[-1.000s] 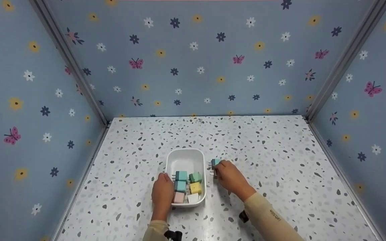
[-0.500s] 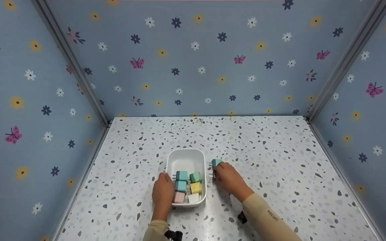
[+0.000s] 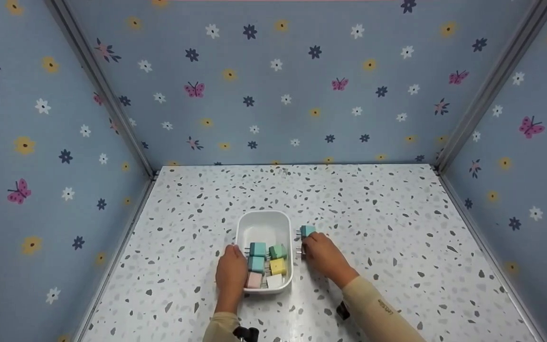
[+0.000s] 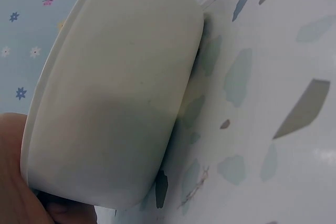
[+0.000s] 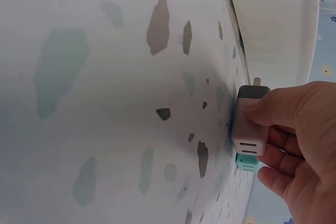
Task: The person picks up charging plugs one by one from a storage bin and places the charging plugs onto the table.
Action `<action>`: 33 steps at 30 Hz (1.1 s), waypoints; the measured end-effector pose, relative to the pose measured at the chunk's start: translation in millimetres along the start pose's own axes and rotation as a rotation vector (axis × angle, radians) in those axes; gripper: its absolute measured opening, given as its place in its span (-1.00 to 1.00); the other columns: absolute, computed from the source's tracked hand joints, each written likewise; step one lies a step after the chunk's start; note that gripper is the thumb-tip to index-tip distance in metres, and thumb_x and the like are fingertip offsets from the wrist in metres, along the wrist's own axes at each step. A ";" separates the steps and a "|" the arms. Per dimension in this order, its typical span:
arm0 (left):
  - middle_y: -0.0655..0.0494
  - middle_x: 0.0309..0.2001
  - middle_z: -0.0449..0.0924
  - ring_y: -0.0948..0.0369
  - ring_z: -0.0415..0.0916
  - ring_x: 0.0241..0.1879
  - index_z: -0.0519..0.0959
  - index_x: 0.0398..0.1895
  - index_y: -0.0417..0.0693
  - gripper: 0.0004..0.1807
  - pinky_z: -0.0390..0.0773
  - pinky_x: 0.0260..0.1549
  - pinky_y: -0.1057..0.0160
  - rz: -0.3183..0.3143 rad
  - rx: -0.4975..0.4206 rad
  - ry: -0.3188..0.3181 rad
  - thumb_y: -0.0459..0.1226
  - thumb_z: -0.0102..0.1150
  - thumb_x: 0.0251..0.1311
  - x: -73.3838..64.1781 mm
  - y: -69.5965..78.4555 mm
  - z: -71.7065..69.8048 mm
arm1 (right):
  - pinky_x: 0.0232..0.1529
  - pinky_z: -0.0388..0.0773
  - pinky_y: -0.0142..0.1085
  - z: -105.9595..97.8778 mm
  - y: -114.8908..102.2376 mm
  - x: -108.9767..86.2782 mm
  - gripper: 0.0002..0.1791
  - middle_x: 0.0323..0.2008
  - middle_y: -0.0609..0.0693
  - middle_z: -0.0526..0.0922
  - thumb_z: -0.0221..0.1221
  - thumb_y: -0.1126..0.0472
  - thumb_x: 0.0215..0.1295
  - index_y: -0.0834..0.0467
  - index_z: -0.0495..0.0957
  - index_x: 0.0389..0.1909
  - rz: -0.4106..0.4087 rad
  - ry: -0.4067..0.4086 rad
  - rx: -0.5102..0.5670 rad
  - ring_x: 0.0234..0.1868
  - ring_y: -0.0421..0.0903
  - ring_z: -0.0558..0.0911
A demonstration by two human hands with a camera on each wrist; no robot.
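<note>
In the head view, a white plastic bin (image 3: pixel 264 214) holds several wall chargers in two columns: two teal ones (image 3: pixel 257 249), a pink one (image 3: pixel 254 280), a green one (image 3: pixel 277 251), a yellow one (image 3: pixel 277 266) and a white one (image 3: pixel 275 281). My left hand (image 3: pixel 231 273) grips the bin's left side. Just right of the bin, my right hand (image 3: pixel 323 254) pinches a pale pinkish charger (image 5: pixel 249 124) with a dark grey prong end and two ports, low at the tabletop. A loose teal charger (image 3: pixel 307 231) lies just beyond it, its prongs toward the bin.
The speckled white tabletop (image 3: pixel 373 199) runs back to a flowered blue panel (image 3: pixel 283 71). Similar side panels and grey metal rails (image 3: pixel 489 80) bound it left and right. A black wrist mount (image 3: pixel 343 311) hangs under the right forearm.
My right hand has drawn slightly toward me with the pinkish charger, widening the space from the loose teal one. The left hand and the bin stay in place.
</note>
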State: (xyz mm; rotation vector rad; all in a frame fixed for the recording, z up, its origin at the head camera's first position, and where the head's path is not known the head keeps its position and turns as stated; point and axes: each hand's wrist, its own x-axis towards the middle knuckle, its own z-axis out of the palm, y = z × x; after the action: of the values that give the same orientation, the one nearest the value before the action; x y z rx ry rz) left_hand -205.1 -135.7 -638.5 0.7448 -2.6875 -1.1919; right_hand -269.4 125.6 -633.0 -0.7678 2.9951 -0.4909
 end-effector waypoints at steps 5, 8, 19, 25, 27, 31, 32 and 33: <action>-0.20 -0.08 0.70 -0.13 0.66 -0.09 0.53 0.10 -0.21 -0.53 0.52 -0.22 -0.08 0.006 -0.008 -0.002 -0.06 -0.31 0.63 -0.8 0.3 -1.4 | 0.04 0.59 -0.22 1.5 0.4 -0.6 -0.77 -0.15 -0.07 0.61 0.27 0.29 0.36 0.14 0.64 0.01 -0.054 0.056 -0.007 -0.09 -0.13 0.60; -0.22 -0.05 0.70 -0.14 0.66 -0.05 0.52 0.14 -0.23 -0.52 0.53 -0.19 -0.09 0.008 -0.017 -0.002 -0.06 -0.31 0.64 -1.5 1.0 -2.1 | 0.00 0.60 -0.22 4.1 1.1 -0.7 -0.79 -0.17 -0.05 0.61 0.26 0.29 0.38 0.17 0.64 0.00 -0.095 0.090 -0.033 -0.12 -0.12 0.61; -0.23 -0.03 0.69 -0.16 0.65 -0.01 0.51 0.17 -0.25 -0.50 0.54 -0.14 -0.11 -0.006 -0.016 -0.004 -0.06 -0.31 0.64 -0.6 1.0 -1.5 | 0.06 0.59 -0.22 6.4 0.4 0.4 -0.73 -0.13 -0.06 0.61 0.27 0.28 0.37 0.15 0.64 0.06 -0.064 0.066 -0.032 -0.08 -0.12 0.62; -0.24 -0.03 0.70 -0.17 0.66 -0.03 0.52 0.16 -0.24 -0.50 0.54 -0.16 -0.12 -0.008 -0.008 -0.004 -0.06 -0.31 0.64 -1.8 0.8 -1.5 | 0.05 0.60 -0.20 5.4 0.4 -0.1 -0.73 -0.13 -0.04 0.62 0.25 0.27 0.38 0.18 0.64 0.07 -0.057 0.063 -0.006 -0.08 -0.10 0.62; -0.24 -0.03 0.70 -0.17 0.66 -0.04 0.52 0.16 -0.23 -0.50 0.54 -0.17 -0.12 -0.008 -0.008 -0.003 -0.06 -0.31 0.64 -1.7 0.8 -1.4 | 0.04 0.60 -0.18 5.2 0.5 -0.1 -0.73 -0.14 -0.03 0.63 0.25 0.28 0.37 0.18 0.64 0.06 -0.062 0.069 0.007 -0.09 -0.09 0.62; -0.22 -0.04 0.70 -0.15 0.66 -0.05 0.52 0.15 -0.22 -0.50 0.54 -0.18 -0.11 -0.006 -0.008 -0.006 -0.05 -0.32 0.64 -1.9 0.3 -1.1 | 0.05 0.60 -0.19 5.0 0.6 0.5 -0.72 -0.12 -0.02 0.63 0.26 0.29 0.35 0.17 0.64 0.06 -0.053 0.058 0.011 -0.08 -0.09 0.62; -0.22 -0.04 0.70 -0.15 0.66 -0.05 0.52 0.15 -0.22 -0.50 0.54 -0.19 -0.10 -0.005 -0.007 -0.005 -0.05 -0.33 0.64 -2.1 0.3 -1.2 | 0.06 0.60 -0.20 5.0 0.6 0.7 -0.72 -0.11 -0.03 0.63 0.27 0.29 0.34 0.17 0.63 0.06 -0.048 0.052 0.009 -0.07 -0.09 0.62; -0.22 -0.05 0.70 -0.14 0.66 -0.06 0.52 0.14 -0.21 -0.51 0.53 -0.20 -0.10 -0.005 -0.009 -0.005 -0.05 -0.33 0.64 -2.3 0.4 -1.5 | 0.07 0.59 -0.20 4.9 0.6 0.6 -0.71 -0.10 -0.03 0.63 0.27 0.29 0.35 0.17 0.63 0.07 -0.044 0.046 0.004 -0.06 -0.09 0.62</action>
State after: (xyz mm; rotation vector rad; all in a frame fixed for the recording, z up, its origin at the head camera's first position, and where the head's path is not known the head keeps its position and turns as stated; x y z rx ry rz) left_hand -202.8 -135.3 -636.9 0.7483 -2.6834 -1.2079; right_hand -269.8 124.4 -637.8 -0.8351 3.0246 -0.5227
